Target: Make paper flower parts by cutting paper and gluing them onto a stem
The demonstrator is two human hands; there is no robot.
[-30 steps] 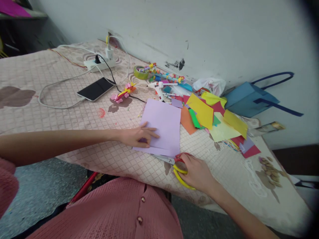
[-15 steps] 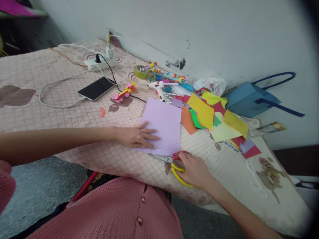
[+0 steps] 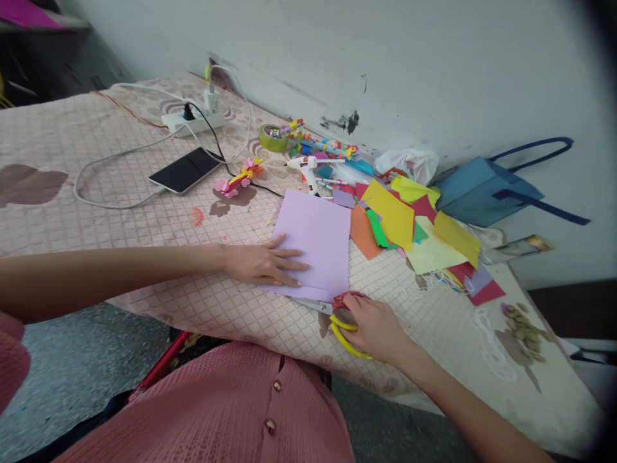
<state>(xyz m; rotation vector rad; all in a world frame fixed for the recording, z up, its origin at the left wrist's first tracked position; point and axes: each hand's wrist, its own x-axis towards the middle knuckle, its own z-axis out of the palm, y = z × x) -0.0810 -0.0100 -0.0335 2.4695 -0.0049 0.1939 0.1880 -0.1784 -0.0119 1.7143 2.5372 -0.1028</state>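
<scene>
A lilac sheet of paper [image 3: 318, 235] lies on the patterned tablecloth in front of me. My left hand [image 3: 263, 263] rests flat on its left part, fingers spread. At the sheet's near edge, my right hand [image 3: 376, 326] grips a pair of scissors [image 3: 349, 347] with red and yellow handles. The metal blades point left and lie partly under the paper's near edge. A narrow strip along that edge shows a line above the blades; whether it is a cut or a fold, I cannot tell.
Coloured paper pieces [image 3: 388, 215] are piled to the right. Beyond the sheet lie a white glue gun [image 3: 308, 170] and a tape roll [image 3: 273, 139]. Farther left are a phone [image 3: 186, 170] and a power strip [image 3: 193, 122] with cables. A blue bag [image 3: 486, 193] leans against the wall.
Almost nothing differs. The scissor handles sit very slightly farther left and higher, while my left hand stays in place on the paper.
</scene>
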